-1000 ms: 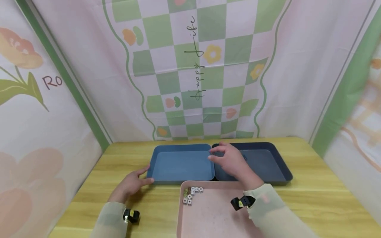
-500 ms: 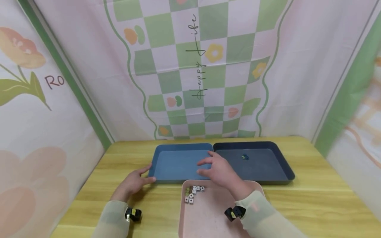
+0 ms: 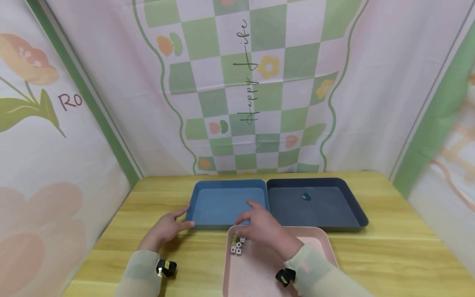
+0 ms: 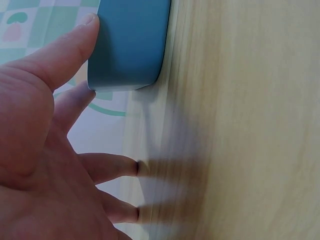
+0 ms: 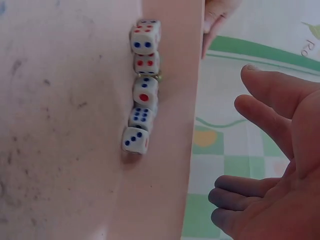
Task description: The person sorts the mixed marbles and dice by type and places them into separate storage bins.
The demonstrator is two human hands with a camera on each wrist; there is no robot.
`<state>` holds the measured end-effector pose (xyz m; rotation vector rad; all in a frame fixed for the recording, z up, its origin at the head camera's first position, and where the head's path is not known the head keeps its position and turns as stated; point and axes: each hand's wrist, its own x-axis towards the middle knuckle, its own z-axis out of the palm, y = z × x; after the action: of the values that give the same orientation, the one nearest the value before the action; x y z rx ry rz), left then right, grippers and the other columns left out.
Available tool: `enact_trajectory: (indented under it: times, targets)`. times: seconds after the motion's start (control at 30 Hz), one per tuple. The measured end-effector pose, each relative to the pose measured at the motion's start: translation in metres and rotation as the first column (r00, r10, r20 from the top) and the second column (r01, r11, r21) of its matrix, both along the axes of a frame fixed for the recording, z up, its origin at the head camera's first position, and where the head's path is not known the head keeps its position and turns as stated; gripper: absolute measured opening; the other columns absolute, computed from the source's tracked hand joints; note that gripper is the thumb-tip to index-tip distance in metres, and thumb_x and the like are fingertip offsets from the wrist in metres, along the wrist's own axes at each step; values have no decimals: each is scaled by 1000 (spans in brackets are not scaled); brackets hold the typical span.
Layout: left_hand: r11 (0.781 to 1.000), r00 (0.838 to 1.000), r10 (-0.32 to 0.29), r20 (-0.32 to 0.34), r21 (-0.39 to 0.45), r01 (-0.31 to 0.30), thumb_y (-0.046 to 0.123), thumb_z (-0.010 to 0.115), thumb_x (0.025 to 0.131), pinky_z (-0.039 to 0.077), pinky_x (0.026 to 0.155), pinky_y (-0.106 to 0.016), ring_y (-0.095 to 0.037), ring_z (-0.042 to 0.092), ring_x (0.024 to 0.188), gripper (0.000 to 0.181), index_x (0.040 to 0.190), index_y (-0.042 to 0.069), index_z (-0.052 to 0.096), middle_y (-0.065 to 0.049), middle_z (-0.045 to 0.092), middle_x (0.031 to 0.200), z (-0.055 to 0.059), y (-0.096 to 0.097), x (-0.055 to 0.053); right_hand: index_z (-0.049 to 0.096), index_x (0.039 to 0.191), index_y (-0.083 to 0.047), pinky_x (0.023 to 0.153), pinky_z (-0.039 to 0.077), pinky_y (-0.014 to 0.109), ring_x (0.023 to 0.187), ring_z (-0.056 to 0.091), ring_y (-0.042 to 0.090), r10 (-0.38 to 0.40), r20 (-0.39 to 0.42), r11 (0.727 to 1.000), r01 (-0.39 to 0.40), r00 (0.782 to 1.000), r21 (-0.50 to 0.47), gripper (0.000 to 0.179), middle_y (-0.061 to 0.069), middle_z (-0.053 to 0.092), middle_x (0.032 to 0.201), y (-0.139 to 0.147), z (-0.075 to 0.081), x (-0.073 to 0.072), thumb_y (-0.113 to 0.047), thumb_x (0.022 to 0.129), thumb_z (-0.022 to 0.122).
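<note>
Wooden table (image 3: 400, 255): spread right hand (image 3: 265, 231) has drawn back from blue tray (image 3: 219, 206) toward pink tray (image 3: 256, 272).
Dice (image 3: 238, 251) in its far-left corner now lie near, unheld; left hand (image 3: 165, 229), also spread, touches the blue tray's near-left corner.

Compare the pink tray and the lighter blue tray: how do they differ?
Contents: the pink tray holds dice; none show in the lighter blue tray.
Place: the pink tray sits nearer the person, the lighter blue tray farther off.
Contact: the left hand touches the lighter blue tray, not the pink tray.
Shared: rounded corners, raised rims, both on the wooden table.
</note>
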<state>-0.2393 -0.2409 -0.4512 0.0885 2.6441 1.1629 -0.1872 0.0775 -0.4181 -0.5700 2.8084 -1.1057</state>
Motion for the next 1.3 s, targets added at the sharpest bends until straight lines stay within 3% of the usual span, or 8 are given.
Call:
enact_trajectory:
  times: [0.07,0.2,0.3,0.4,0.7,0.97,1.3]
  targets:
    - [1000,1000,-1,1,-2,1,44,74,89,21,109,-67,-48,27,140,74,153,29,41,-19,34,156,1,0,0,78,97,-20,103,39,60,144,22,46,10,-2,1000,-10,1000,4,11,28,27,156,-2,-1,0,-21,86,79]
    - [1000,1000,-1,3,-4,1,45,74,88,21,109,-68,-48,27,141,75,153,29,41,-19,34,156,1,1,1,78,95,-17,106,35,61,144,22,46,39,-28,999,-39,999,26,11,27,43,148,-5,-4,1,-19,84,79]
    - [1000,1000,-1,4,0,1,45,74,88,21,109,-68,-48,27,141,75,153,29,41,-19,34,156,1,1,0,79,95,-16,109,31,61,145,21,44,84,-56,994,-80,995,71,10,16,65,126,-7,-7,1,-17,85,79]
    - [1000,1000,2,7,5,-2,45,75,88,20,110,-67,-47,26,141,75,153,30,41,-18,34,156,1,1,0,80,96,-18,112,27,60,145,21,42,127,-75,986,-118,989,118,11,3,72,110,-8,-10,2,-16,86,78]
    - [1000,1000,10,18,17,-10,44,75,88,20,110,-68,-47,25,142,75,153,31,41,-17,33,157,0,1,-1,80,96,-26,115,17,60,145,23,42,203,-118,967,-181,972,179,15,-13,73,91,-11,-22,-3,-17,85,76]
    - [1000,1000,16,18,12,-16,43,75,89,19,109,-68,-48,24,141,74,153,31,40,-19,32,157,0,1,-1,80,94,-27,115,21,58,145,25,40,174,-129,958,-137,976,254,9,-12,74,91,-15,-28,-4,-25,86,78]
    - [1000,1000,14,19,7,-14,42,75,89,20,109,-68,-48,25,141,74,153,31,40,-20,32,156,1,2,-1,80,96,-26,114,23,58,145,26,38,172,-117,951,-134,978,277,10,-10,74,90,-17,-28,-4,-25,87,77]
